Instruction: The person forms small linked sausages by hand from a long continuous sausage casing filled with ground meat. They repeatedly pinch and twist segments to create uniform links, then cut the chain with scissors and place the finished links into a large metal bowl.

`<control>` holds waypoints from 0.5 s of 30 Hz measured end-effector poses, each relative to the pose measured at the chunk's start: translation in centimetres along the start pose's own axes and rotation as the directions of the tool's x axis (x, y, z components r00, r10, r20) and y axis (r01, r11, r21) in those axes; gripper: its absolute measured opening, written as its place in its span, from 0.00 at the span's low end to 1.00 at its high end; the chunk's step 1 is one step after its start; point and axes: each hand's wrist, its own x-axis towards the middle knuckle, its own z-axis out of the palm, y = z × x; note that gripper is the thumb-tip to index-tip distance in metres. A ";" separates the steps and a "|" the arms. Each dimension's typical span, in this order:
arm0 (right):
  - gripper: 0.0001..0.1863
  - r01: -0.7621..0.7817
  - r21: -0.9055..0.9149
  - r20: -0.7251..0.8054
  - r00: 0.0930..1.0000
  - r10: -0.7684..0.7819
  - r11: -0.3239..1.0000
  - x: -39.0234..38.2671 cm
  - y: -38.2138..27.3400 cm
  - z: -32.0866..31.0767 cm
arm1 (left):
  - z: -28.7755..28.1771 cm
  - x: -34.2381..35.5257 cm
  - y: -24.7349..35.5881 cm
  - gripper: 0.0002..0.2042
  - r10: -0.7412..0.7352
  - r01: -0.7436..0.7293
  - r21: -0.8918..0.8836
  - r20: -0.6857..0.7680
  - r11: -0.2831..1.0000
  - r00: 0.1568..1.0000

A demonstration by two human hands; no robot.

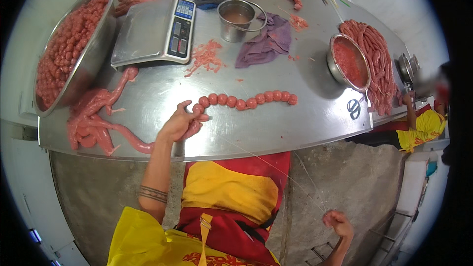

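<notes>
My left hand (178, 122) is closed around a sausage near the table's front edge, with its index finger raised. From that hand a chain of small round tied sausage links (240, 104) runs to the right across the steel. Behind it, the untied filled sausage (132, 137) trails left into a loose heap of filled casing (91, 118). Off the table at the lower right, my right hand (339, 223) is closed on a thin pale string (281, 171). The string stretches from there back toward the left hand.
A large steel basin (109, 34) of round links stands left, beside a scale (143, 29). Farther back are a water pot (235, 33) and purple cloth (266, 44). A meat bowl (364, 83), scissors (353, 109), coiled sausages (369, 49) and another person (421, 128) are at right.
</notes>
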 end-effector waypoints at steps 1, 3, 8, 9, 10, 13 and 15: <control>0.09 -0.085 0.472 0.157 0.987 0.011 0.878 -2.5 3.4 -1.2 | 0.0 0.0 0.3 0.32 -0.055 0.056 0.017 -0.019 0.998 0.998; 0.10 -0.165 0.817 0.069 0.979 0.190 0.553 -2.1 9.9 -1.0 | 0.3 0.0 0.6 0.31 -0.050 0.050 -0.003 -0.010 0.999 0.999; 0.43 0.706 0.675 -0.737 0.630 -0.244 -0.215 16.6 8.8 -4.7 | 1.2 -1.4 -1.1 0.31 0.079 -0.137 0.399 0.158 0.907 0.984; 0.42 0.621 0.757 -0.648 0.675 -0.353 -0.202 22.4 4.4 -6.2 | 1.2 -1.8 -1.3 0.32 0.073 -0.115 0.394 0.120 0.912 0.990; 0.42 0.588 0.795 -0.571 0.808 -0.147 0.147 27.5 -1.2 -7.3 | 1.2 -2.3 -1.5 0.33 0.076 -0.104 0.368 0.091 0.924 0.993; 0.36 -0.003 -0.518 -0.460 0.845 -0.275 0.856 38.1 -19.7 -1.0 | 0.7 -3.4 -1.4 0.33 -0.001 -0.011 0.340 0.034 0.940 0.999; 0.22 0.036 -0.944 -0.140 0.855 -0.500 0.327 40.4 -29.7 10.3 | 0.3 -3.7 -1.2 0.30 -0.034 0.025 0.347 0.021 0.938 0.999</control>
